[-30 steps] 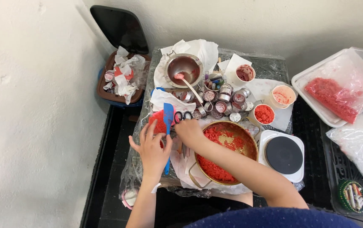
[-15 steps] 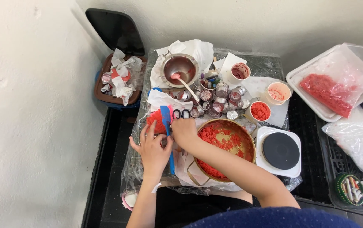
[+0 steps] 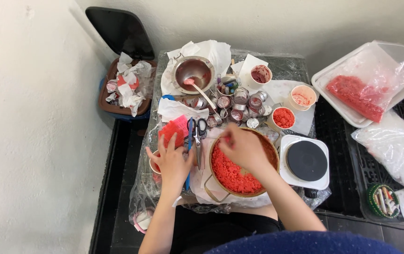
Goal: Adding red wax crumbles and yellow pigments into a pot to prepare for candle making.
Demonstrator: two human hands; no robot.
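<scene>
Hands over a pot of red flakes.

Right hand (image 3: 243,146) curled over the pot (image 3: 243,165) at table centre, pinching flakes (image 3: 232,173); left hand (image 3: 171,162) spread flat, fingers open, on a small cup (image 3: 154,164) just left, beside scissors (image 3: 197,136) and a hotplate (image 3: 306,161) right.

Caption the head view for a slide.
Right hand reaches into a pan of red flakes while the left hand rests beside scissors on a cluttered table.
</scene>
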